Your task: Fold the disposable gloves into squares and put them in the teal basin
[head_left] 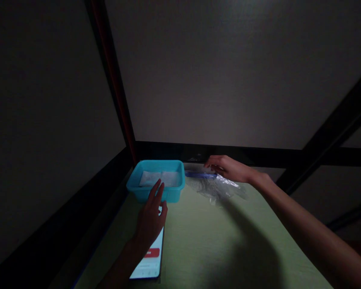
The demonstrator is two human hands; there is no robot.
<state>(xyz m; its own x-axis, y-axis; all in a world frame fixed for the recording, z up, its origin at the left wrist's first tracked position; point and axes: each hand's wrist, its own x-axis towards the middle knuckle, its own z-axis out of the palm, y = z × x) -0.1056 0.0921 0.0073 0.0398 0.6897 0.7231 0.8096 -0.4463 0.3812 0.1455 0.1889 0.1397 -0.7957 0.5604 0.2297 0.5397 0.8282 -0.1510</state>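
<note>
My left hand [151,218] reaches forward with its fingers stretched out, the fingertips at the near rim of a teal plastic tub [136,182]. Inside the tub lies something pale and clear, like plastic bags [161,178]. My right hand [228,167] is stretched out to the right of the tub, fingers curled down onto the blue zip strip [198,175] of a clear plastic bag [216,188] lying on the table. Whether the fingers pinch the bag or only rest on it is not clear.
A lit phone [149,259] with a red button on its screen lies under my left wrist. The table has a pale green top [204,245]. Dark frame bars [258,154] run along the back and sides, and a grey wall stands behind.
</note>
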